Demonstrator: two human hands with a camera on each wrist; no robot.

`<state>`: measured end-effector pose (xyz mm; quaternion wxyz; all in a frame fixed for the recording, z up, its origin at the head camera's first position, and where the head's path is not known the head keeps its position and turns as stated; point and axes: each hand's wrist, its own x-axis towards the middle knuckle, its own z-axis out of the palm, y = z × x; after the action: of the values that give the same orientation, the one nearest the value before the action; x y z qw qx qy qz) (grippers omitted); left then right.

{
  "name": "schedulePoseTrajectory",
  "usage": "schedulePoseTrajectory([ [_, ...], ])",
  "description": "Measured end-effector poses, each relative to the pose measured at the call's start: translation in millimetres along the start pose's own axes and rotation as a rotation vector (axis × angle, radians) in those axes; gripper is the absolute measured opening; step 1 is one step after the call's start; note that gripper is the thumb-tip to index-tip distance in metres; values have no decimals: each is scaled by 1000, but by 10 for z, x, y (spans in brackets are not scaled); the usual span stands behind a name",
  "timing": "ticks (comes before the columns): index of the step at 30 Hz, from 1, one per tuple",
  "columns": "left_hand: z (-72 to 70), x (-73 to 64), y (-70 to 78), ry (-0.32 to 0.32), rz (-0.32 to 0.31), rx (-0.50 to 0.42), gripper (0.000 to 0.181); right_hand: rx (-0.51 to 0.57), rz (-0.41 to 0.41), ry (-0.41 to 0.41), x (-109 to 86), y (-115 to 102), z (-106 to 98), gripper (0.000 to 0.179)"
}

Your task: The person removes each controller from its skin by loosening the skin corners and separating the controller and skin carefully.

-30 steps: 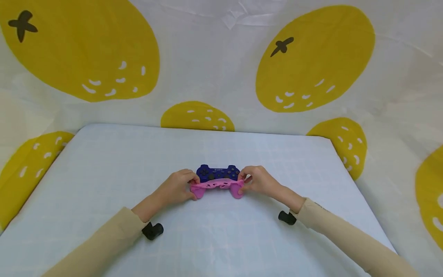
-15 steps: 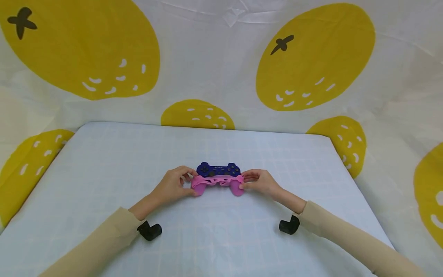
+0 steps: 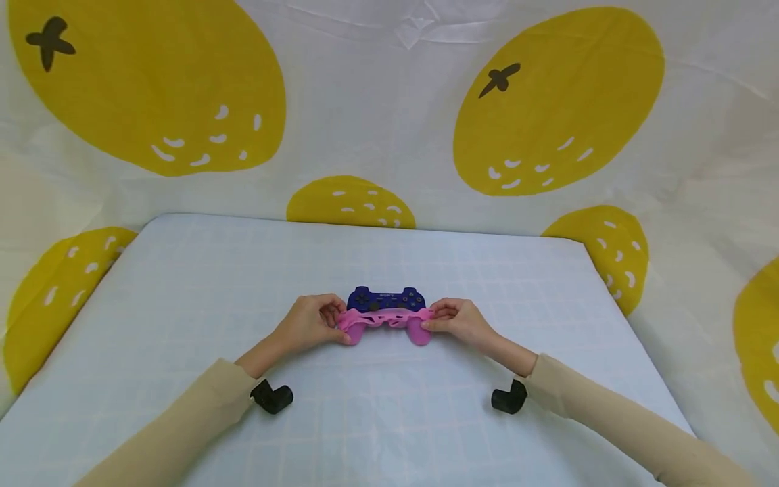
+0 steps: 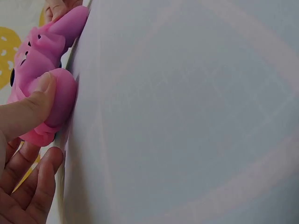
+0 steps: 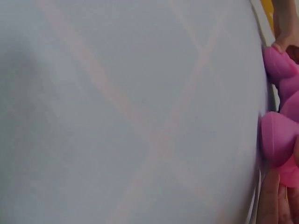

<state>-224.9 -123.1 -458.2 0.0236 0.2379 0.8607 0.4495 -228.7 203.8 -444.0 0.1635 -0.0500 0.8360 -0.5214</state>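
Observation:
A dark blue game controller (image 3: 387, 299) with Sony lettering lies mid-table, its face and buttons showing at the far side. A pink silicone cover (image 3: 389, 315) wraps its two near grips and is bunched along the middle, with cut-out holes in it. My left hand (image 3: 310, 322) pinches the cover at the left grip, its thumb (image 4: 46, 84) pressed on the pink rubber. At the right grip my right hand (image 3: 464, 325) pinches the cover between thumb and fingers. In the right wrist view the pink cover (image 5: 278, 140) shows only at the right edge.
The table (image 3: 389, 419) bears a pale blue checked cloth. Behind it hangs a white sheet (image 3: 365, 88) printed with large yellow fruit. Black wrist cameras sit below both cuffs, the left camera (image 3: 272, 398) and the right camera (image 3: 508, 398), close over the cloth.
The fingers that reached over the cover's upper edge have drawn back to its sides. The cover's edge lies slightly flatter, with its holes more visible. In the last half second little has moved.

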Motion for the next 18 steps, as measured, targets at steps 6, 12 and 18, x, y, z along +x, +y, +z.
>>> schedulePoseTrajectory([
  [6,10,-8,-4,-9,11,-15,39,-61,-2,0,-23,-28,24,34],
  [12,33,-30,2,8,65,29,35,-113,-50,0,-97,-154,63,26],
  [18,47,-46,19,15,106,72,31,-131,-74,27,-99,-87,94,22],
])
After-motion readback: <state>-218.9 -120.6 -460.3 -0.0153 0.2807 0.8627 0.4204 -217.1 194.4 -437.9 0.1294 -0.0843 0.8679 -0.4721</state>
